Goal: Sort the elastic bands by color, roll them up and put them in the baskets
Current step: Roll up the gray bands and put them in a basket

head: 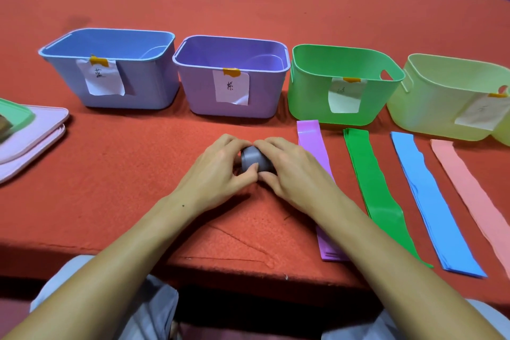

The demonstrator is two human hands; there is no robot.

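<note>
Both hands, left grip (220,165) and right grip (289,165), clamp the grey rolled band (252,160) between them.

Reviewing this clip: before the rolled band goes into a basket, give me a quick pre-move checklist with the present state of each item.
1. Roll held: ok. The left hand and right hand both hold the grey-purple roll in a two-handed grip.
2. Roll fully wound: cannot tell; fingers cover its ends.
3. Target basket: cannot tell. The roll's colour seems closest to the purple basket, but it is greyish.
4. Purple basket open: ok, no lid on it.
5. Path clear: ok, bare cloth between roll and basket.
6. Remaining bands unrolled: purple, green, blue and pink stacks lie flat.
</note>
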